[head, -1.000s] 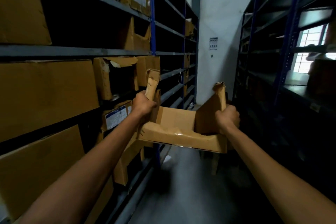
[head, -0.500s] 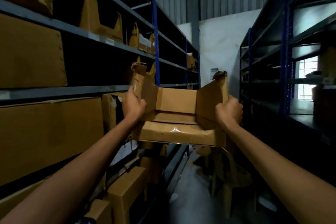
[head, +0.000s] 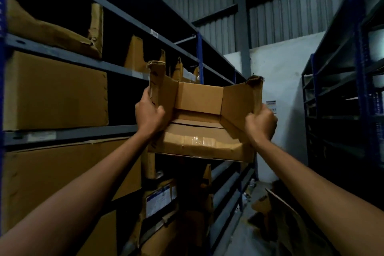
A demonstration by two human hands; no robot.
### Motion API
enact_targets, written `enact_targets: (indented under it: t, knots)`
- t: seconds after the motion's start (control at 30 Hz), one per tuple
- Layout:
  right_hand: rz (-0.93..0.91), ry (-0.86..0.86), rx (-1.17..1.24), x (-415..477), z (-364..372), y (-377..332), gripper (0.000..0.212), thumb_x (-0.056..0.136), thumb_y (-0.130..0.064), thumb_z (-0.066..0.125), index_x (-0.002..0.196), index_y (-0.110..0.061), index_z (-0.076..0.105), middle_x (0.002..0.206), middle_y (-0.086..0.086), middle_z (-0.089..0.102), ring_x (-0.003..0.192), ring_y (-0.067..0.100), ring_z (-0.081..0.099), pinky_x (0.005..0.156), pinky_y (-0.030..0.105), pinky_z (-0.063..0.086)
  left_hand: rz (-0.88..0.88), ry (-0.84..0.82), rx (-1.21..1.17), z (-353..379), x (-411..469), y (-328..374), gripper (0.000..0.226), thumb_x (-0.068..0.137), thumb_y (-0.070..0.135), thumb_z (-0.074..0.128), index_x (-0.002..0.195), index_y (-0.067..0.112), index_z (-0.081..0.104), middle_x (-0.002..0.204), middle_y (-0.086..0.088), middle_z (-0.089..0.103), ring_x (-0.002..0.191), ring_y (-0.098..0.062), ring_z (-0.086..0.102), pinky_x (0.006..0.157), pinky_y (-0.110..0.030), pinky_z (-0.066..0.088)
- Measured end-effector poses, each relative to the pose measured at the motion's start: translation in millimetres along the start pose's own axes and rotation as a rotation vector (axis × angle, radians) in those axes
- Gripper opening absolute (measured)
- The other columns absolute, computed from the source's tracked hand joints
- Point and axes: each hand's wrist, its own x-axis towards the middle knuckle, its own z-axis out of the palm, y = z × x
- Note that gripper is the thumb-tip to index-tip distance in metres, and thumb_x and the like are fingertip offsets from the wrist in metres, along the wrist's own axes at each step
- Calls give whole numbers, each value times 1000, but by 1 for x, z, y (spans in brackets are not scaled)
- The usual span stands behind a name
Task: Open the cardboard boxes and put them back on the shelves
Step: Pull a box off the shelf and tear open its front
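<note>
I hold an open cardboard box (head: pixel 199 143) up at chest height in the aisle, its top flaps standing upright and its inside bare. My left hand (head: pixel 148 115) grips the left flap. My right hand (head: pixel 260 123) grips the right flap low down. The box hangs just right of the left shelving unit (head: pixel 68 132), level with a dark gap between its shelves. A strip of clear tape shines on the box's near wall.
Closed and torn cardboard boxes (head: pixel 56 91) fill the left shelves above and below. A second dark shelving unit (head: pixel 340 89) lines the right side. A loose cardboard piece (head: pixel 280 210) lies on the floor of the narrow aisle. A white wall closes the far end.
Both hands have lifted the box higher. The view has tilted up, showing the upper shelves and the corrugated wall.
</note>
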Motion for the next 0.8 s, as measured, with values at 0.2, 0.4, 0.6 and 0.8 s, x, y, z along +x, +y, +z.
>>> enact_targets:
  t: [0.2,0.4,0.6,0.8]
  knots:
    - [3,-72,124,11,30,-8,26,86,3,51,104,-6,67,89,6,64,80,24,59,69,25,39,76,1,96,-14,14,-5,62,82,-2,61,139,14,44,107,-9,66,91,-20,62,78,-27,48]
    - [-15,-127,185,30,72,-5,29,85,0,54,109,-10,68,98,11,70,91,28,66,77,32,52,63,63,177,-14,28,-13,62,83,-1,61,140,13,42,113,-10,65,98,-24,62,78,-25,45]
    - [22,-161,233,47,107,16,27,88,0,56,110,-9,67,99,15,70,92,31,67,76,30,50,60,43,236,3,26,-26,65,83,-3,63,142,14,38,114,-8,63,98,-21,63,82,-28,52]
    - [-10,-177,218,75,113,53,27,89,0,56,114,-5,65,103,18,69,94,32,66,75,27,44,69,118,252,50,8,-21,63,83,-2,63,139,14,39,113,-1,55,101,-10,50,88,-27,45]
